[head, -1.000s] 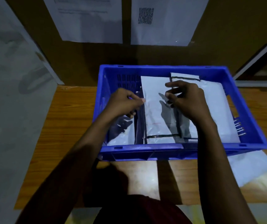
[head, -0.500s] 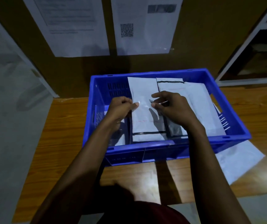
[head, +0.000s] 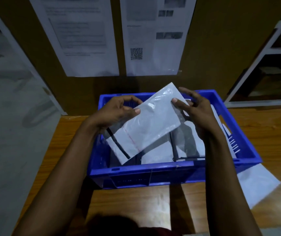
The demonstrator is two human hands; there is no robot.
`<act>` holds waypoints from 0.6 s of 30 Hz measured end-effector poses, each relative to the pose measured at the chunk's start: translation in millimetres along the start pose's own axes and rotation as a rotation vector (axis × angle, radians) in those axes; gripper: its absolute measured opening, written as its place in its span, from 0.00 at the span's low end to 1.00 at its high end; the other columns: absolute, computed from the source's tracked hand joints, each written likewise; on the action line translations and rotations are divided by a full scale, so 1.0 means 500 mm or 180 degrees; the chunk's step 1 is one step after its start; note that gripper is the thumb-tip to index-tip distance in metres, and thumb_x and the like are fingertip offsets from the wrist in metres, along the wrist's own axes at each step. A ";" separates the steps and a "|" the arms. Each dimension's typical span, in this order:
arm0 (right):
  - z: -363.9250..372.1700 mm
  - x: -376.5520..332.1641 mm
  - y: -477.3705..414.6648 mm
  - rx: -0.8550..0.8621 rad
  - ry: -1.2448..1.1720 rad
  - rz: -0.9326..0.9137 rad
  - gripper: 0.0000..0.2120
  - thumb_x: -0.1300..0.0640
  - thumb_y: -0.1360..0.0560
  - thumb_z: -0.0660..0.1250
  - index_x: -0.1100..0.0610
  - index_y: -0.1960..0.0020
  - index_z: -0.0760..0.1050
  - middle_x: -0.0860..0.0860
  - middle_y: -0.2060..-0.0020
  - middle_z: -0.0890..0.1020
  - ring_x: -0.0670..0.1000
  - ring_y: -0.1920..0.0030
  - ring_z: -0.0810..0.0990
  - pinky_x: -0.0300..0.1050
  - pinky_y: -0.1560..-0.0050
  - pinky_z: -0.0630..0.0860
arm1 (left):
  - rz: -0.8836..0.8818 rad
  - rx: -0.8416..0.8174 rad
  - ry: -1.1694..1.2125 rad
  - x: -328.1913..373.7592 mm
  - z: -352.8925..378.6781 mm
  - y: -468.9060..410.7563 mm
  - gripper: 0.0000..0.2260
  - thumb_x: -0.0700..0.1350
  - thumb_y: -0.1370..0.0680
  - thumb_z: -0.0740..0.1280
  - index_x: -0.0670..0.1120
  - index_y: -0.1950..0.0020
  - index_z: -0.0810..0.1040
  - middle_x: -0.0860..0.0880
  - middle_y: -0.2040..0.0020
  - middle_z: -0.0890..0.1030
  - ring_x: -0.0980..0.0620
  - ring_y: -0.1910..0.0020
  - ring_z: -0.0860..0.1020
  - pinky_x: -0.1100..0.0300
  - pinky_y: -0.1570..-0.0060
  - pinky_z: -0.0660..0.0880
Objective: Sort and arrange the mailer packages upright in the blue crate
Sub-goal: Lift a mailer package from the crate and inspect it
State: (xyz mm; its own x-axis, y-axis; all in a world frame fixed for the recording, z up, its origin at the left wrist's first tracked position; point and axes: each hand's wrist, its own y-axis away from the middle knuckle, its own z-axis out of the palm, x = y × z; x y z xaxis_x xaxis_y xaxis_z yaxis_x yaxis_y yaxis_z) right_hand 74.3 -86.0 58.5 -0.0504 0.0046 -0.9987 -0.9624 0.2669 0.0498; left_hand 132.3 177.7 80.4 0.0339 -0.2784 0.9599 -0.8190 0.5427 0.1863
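Nearest the camera, a wooden bench [head: 133, 203] carries the blue crate [head: 146, 174]. One loose white mailer [head: 257, 186] lies flat on the bench at 4 o'clock from the crate, partly tucked under its corner.

Above the crate interior, both hands hold a single white mailer package [head: 146, 123]. The left hand [head: 114, 111] pinches the 9 o'clock long edge between thumb and fingers; its grip is closed on the mailer. The right hand [head: 194, 108] presses its thumb on the upper face near the 2 o'clock corner, with the remaining fingers spread behind or clear of the film, so its hold appears light and partial.

The mailer's long axis runs diagonally, from 7 o'clock to 1 o'clock. Its broad face is turned up toward the camera, not upright. A dark strip sits at the 7 o'clock end.

Handling judgement: the mailer looks light, thin, limp and glossy, hence slippery. Hold it at opposite edges, not at the centre, to prevent sagging.

Below it, other white mailers [head: 192, 143] lean or lie inside the crate; their exact tilt cannot be determined.

Farthest, printed sheets [head: 88, 36] hang on a brown board.
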 end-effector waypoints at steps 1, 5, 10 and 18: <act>-0.003 0.000 0.001 -0.0066 -0.0095 -0.0004 0.19 0.57 0.25 0.77 0.49 0.35 0.80 0.52 0.51 0.89 0.53 0.50 0.88 0.51 0.50 0.85 | -0.0002 -0.0022 -0.0063 0.004 -0.004 -0.001 0.12 0.41 0.20 0.69 0.48 0.37 0.78 0.43 0.49 0.87 0.44 0.49 0.86 0.50 0.50 0.83; -0.014 0.024 -0.007 0.0135 -0.0506 -0.0223 0.11 0.60 0.24 0.75 0.59 0.41 0.84 0.58 0.51 0.88 0.55 0.54 0.87 0.49 0.53 0.82 | 0.0098 -0.0085 -0.0080 0.009 -0.024 0.001 0.15 0.40 0.21 0.70 0.48 0.34 0.79 0.42 0.48 0.87 0.45 0.46 0.85 0.50 0.45 0.83; -0.041 0.033 -0.025 0.0590 -0.0933 -0.0412 0.13 0.60 0.23 0.74 0.62 0.39 0.82 0.60 0.48 0.87 0.56 0.51 0.85 0.48 0.52 0.82 | 0.0031 -0.0361 0.0086 -0.043 -0.035 0.017 0.23 0.34 0.29 0.76 0.40 0.35 0.78 0.39 0.44 0.85 0.39 0.45 0.84 0.43 0.48 0.82; -0.071 0.028 -0.009 0.0848 -0.0805 -0.0497 0.13 0.60 0.26 0.77 0.58 0.42 0.83 0.50 0.59 0.88 0.49 0.58 0.85 0.45 0.60 0.79 | 0.0334 0.1410 0.1703 -0.076 0.005 -0.011 0.23 0.35 0.27 0.75 0.39 0.34 0.75 0.44 0.47 0.86 0.45 0.49 0.85 0.48 0.53 0.84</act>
State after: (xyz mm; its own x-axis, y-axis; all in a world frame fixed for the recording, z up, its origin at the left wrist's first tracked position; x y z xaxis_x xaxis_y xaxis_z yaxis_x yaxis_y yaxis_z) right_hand 68.3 -121.3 44.5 0.1903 0.1724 -0.9665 -0.8488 0.5236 -0.0737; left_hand 134.1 183.2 42.3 0.1259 0.2476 0.9607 -0.9858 0.1397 0.0932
